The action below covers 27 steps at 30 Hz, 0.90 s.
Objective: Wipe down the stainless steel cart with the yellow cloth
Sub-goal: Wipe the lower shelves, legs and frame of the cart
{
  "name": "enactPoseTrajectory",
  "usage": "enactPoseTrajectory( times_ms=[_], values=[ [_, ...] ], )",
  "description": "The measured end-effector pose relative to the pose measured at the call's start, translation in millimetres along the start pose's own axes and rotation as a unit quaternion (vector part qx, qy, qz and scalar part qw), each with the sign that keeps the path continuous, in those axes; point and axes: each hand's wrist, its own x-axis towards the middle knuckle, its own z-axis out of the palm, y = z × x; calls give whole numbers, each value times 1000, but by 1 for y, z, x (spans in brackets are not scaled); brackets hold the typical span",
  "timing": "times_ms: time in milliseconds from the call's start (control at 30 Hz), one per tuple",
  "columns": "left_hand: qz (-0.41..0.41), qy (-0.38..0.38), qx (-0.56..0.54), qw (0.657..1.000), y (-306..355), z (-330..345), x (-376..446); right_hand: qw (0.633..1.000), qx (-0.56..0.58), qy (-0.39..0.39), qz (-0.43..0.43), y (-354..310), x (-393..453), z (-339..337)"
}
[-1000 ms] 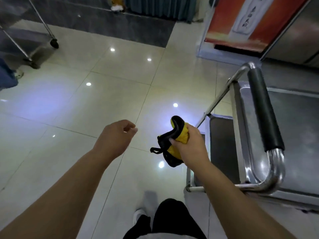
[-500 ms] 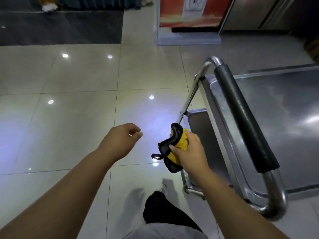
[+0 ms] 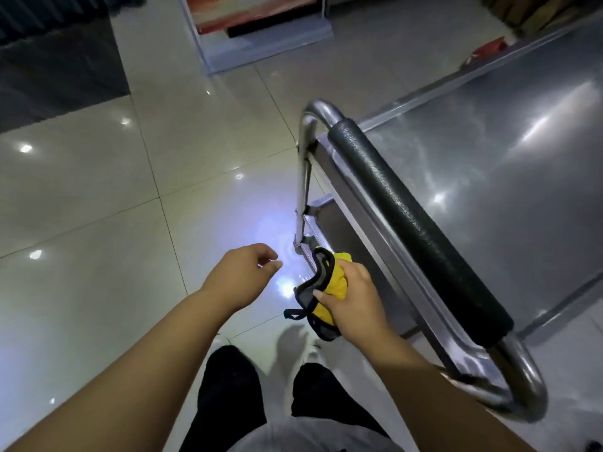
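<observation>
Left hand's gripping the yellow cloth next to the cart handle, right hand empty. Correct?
Hands are swapped. The head view shows the right hand gripping the yellow cloth next to the cart handle; the left hand is empty, fingers loosely curled.

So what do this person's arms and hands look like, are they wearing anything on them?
Both arms are bare up to the bottom edge of the picture: no sleeves show. The left hand and the right hand wear no gloves, and no watch, ring or band shows on either wrist or on the fingers in view. Lower down, dark trousers and a pale shirt hem can be seen.
</observation>
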Motion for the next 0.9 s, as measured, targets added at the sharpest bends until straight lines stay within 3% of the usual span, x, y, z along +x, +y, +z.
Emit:
enactPoseTrajectory(
  times_ms=[333, 433, 500, 667, 900],
  values=[
    [104, -120, 120, 980, -8, -23, 67, 983, 15, 141, 119, 10, 12, 42],
    [140, -146, 156, 967, -18, -38, 92, 960, -32, 258, 99, -6, 9, 62],
    [162, -163, 170, 958, -25, -43, 104, 957, -47, 274, 84, -8, 8, 77],
    [191, -217, 186, 939, -44, -43, 120, 933, 85, 294, 192, -6, -4, 109],
    [191, -252, 162, 935, -71, -18, 119, 916, 106, 284, 264, 2, -20, 143]
  ],
)
